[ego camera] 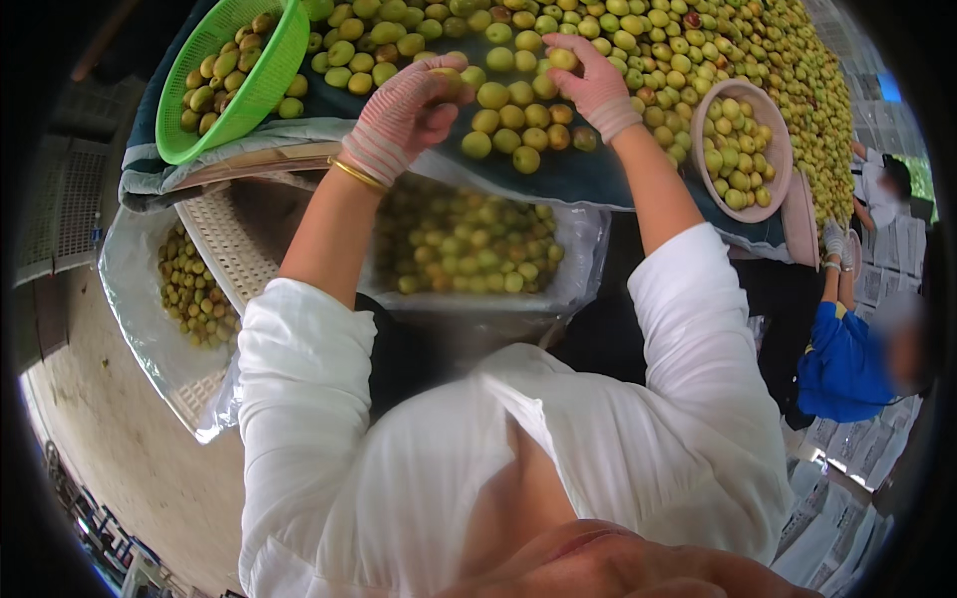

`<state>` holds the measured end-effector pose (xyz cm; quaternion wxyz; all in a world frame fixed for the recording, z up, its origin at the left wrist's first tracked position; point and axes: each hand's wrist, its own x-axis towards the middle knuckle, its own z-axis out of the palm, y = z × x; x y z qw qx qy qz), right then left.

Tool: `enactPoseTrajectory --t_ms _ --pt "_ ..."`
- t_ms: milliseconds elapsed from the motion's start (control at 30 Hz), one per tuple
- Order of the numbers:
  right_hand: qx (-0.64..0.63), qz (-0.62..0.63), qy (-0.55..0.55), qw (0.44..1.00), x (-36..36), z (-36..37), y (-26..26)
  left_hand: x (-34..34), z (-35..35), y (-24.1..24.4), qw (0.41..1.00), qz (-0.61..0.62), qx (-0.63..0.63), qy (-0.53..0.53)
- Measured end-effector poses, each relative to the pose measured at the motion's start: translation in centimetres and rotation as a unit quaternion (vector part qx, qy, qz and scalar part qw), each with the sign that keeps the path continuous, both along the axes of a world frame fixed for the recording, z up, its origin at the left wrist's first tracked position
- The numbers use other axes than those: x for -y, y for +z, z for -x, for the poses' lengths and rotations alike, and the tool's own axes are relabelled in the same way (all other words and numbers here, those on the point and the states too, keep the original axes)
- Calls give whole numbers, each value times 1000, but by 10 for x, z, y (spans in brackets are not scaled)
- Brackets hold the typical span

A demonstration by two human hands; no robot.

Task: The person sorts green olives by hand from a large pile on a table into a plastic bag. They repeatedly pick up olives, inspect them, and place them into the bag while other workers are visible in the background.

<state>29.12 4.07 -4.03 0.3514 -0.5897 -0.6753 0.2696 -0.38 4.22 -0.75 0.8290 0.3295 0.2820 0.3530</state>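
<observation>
My left hand point(407, 112), in a striped fingerless-looking glove, is closed around a yellow-green fruit point(446, 81), partly hidden by the fingers. Between the thumb and fingers of my right hand point(594, 84), also gloved, is another round fruit point(562, 59). Both hands are above a dark cloth-covered table point(441, 168). A loose group of green and reddish-brown fruits point(535, 138) lies between and below them. Beyond the hands, a large heap of similar fruit point(658, 37) spreads to the back and right.
A tilted green plastic basket point(280, 93) holding browner fruit stands at left; a pink basket point(781, 142) of fruit is at right. Below the table edge sit a plastic-lined crate point(587, 254) and another crate point(217, 247), both with fruit. A co-worker in blue point(841, 366) is at right.
</observation>
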Motion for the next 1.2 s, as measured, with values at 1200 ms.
enactPoseTrajectory --t_ms 1200 --pt "130 -57 118 983 96 52 17 5 -3 -6 767 -459 -372 -248"
